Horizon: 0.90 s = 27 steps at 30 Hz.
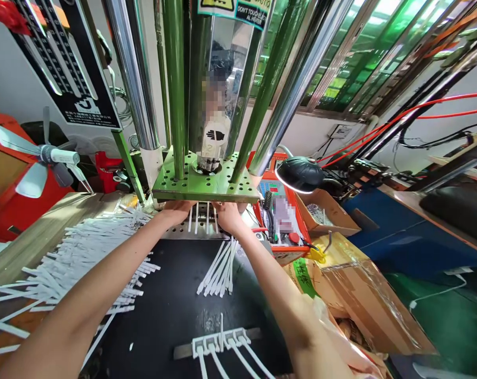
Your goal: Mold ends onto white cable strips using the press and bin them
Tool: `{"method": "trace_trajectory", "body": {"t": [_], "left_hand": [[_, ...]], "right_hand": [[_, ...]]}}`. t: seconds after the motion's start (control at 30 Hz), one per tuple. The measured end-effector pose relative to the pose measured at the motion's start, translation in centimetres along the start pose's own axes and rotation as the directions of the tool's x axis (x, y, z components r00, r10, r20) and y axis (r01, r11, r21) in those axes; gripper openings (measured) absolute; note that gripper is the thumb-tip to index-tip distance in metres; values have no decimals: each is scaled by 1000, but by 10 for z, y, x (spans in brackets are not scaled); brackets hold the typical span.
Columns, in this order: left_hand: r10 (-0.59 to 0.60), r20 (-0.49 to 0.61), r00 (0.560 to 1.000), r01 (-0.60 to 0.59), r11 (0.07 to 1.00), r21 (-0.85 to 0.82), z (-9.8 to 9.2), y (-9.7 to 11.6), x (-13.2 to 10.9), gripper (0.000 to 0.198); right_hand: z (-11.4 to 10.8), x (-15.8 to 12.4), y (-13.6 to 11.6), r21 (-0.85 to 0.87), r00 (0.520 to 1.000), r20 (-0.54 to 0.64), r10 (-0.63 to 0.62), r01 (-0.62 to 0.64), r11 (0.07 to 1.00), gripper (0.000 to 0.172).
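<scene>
Both my arms reach forward into a vertical press, under its green plate (206, 188). My left hand (178, 210) is at the left side of the metal mould base (175, 231); the plate hides its fingers. My right hand (227, 216) is at the right side, its fingertips hidden too. Between the hands several thin white cables (196, 220) run out of the mould toward me. Nearer, a fan of white cables (218, 271) lies on the black work surface (163, 300). At the front, a white moulded piece (222, 341) with cables attached rests on a metal bar (182, 351).
A big heap of white cables (92, 252) lies at left. A red control box (281, 247) with a red button stands at right, beside a lamp (301, 175) and cardboard boxes (372, 295). A small fan (44, 155) stands at far left. Metal columns (133, 73) flank the press.
</scene>
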State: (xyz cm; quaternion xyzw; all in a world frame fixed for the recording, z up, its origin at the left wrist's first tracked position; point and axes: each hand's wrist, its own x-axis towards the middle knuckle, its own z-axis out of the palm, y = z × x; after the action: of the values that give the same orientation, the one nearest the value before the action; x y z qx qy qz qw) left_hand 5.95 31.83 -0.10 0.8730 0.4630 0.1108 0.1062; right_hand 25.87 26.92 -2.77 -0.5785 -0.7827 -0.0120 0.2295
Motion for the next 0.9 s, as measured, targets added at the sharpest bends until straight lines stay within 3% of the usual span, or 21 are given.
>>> {"method": "trace_trajectory", "body": {"t": [0.1,0.17,0.23,0.33,0.4,0.47,0.57,0.9], "left_hand": [[24,27,999,-23,999,-27,5,9,-54,56],[104,51,993,-100,993,-70,19,13,-119,53],[274,-59,960,-277,960,-51,32,15,-196,47],[419,-90,904,-410,906,100,41,12,-295,62],[411,-39,911,-398,898,189,47,6,-333,70],[372,-1,928,-359,896,262,56,0,-350,63],[333,8,943,-319,896,309,67,-5,-350,65],[270,-60,961,-247,935,254,79,-9,-356,65]], "right_hand": [[-16,-76,5,60,1000,2,-14,13,998,37],[-31,-148,8,148,1000,-15,0,3,989,29],[-48,-222,5,209,999,11,44,-46,977,28],[-68,-304,-10,197,988,133,74,-99,975,46],[-70,-333,-19,122,981,187,60,-84,989,62],[-63,-345,-26,-4,979,192,68,-68,998,69],[-50,-346,-29,-136,987,137,86,-67,988,76],[-48,-346,-34,-170,984,127,124,-101,980,77]]}}
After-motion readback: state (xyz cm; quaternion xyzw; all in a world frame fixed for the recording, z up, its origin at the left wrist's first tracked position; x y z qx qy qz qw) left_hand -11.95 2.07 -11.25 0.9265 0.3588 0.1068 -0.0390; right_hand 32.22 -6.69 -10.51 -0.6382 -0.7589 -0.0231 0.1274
